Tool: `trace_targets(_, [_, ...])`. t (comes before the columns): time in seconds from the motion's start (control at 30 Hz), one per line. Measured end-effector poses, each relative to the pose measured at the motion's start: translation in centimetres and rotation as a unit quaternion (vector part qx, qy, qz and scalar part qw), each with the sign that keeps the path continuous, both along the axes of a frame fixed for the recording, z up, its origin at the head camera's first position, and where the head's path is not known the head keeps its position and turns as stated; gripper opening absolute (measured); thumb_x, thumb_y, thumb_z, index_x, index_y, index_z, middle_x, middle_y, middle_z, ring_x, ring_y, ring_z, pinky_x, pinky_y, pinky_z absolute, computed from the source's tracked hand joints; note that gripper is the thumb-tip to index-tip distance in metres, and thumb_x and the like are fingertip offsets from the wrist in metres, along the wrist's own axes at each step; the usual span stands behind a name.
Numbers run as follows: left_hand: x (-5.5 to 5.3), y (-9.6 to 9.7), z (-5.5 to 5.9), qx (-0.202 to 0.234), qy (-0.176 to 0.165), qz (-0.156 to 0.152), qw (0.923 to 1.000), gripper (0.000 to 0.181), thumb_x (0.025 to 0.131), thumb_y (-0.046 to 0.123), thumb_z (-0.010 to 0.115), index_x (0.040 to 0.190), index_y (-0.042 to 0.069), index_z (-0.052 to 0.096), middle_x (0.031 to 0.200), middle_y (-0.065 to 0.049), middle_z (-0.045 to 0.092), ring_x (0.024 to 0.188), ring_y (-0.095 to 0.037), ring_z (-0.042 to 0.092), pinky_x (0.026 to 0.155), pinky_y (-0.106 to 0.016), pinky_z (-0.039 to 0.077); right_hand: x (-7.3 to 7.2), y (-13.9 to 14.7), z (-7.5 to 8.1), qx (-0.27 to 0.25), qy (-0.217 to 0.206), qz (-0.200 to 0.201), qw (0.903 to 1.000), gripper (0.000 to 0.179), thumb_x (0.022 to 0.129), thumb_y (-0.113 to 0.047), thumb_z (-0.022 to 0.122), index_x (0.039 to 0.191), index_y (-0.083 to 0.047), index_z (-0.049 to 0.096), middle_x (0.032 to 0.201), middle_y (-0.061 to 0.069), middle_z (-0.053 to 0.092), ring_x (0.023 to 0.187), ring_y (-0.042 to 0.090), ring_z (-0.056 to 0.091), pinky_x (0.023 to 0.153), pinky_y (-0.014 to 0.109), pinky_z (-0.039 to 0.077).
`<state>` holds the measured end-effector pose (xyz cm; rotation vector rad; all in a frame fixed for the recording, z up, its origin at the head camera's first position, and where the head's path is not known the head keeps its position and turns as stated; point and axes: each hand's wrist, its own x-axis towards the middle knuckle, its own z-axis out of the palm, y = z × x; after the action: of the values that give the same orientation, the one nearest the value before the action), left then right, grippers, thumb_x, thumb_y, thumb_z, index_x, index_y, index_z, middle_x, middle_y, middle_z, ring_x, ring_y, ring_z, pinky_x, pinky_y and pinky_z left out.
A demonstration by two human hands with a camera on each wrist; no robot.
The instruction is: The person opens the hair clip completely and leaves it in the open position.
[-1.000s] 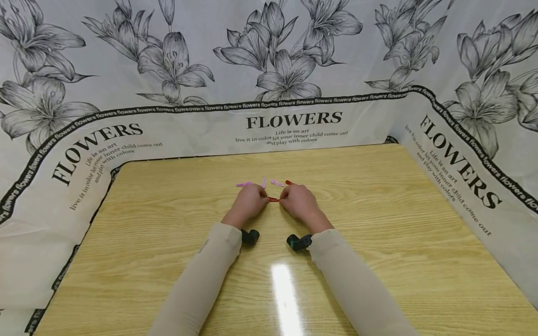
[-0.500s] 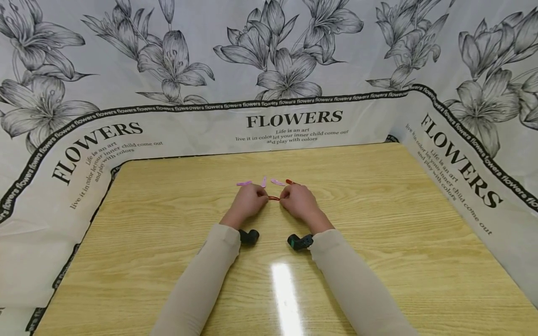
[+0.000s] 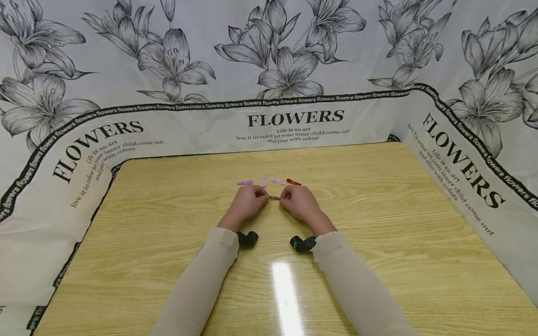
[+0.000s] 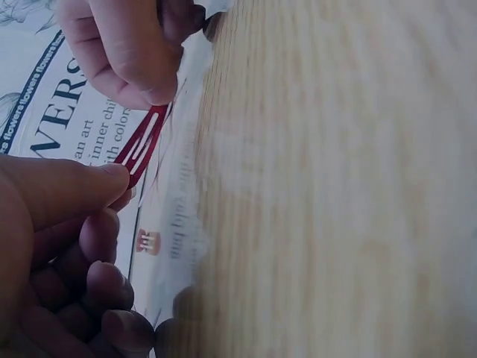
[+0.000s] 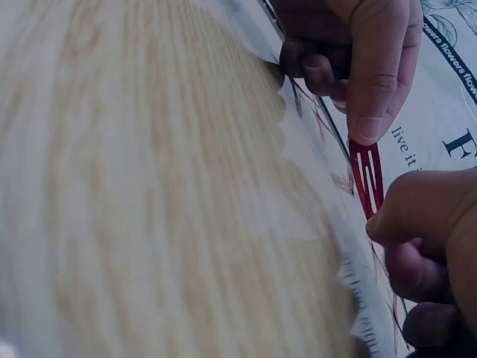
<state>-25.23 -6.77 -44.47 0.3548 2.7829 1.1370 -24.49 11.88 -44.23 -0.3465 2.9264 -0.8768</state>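
Observation:
A red snap hair clip (image 3: 274,198) is stretched between the two hands, low over the table in the head view. My left hand (image 3: 251,201) pinches one end of it between thumb and fingers, and my right hand (image 3: 298,203) pinches the other. Up close in the left wrist view, the clip (image 4: 141,145) shows long slots between its narrow strips. The right wrist view shows the clip (image 5: 367,175) with a thumb pressed on each end; its tips are hidden under the fingers.
Just beyond the hands lie a pink hair clip (image 3: 245,182), two more pink clips (image 3: 265,181) (image 3: 277,181) and another red clip (image 3: 293,182), in a loose row. A flower-printed cloth (image 3: 294,126) borders the wood-grain table (image 3: 189,270) at the back and sides.
The held clip looked like one solid red piece a second ago; now its strips show with a gap. The red clip behind the right hand is more fully visible. Both hands hardly moved.

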Motion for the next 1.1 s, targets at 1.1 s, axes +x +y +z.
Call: trace_targets(1.1, [1.9,-1.5,0.0,0.101,0.041,0.023,0.9938,0.014,0.097,0.023,0.060,0.096,0.013,0.069,0.080,-0.001,0.059,0.070,-0.016,0.050,0.063,-0.029,0.042,0.6,0.3,0.1,-0.133,-0.001,0.059,0.9893,0.014,0.091,-0.022,0.063,0.098,-0.013,0.071,0.082,0.001,0.062,0.069,0.017,0.052,0.063,0.031,0.044])
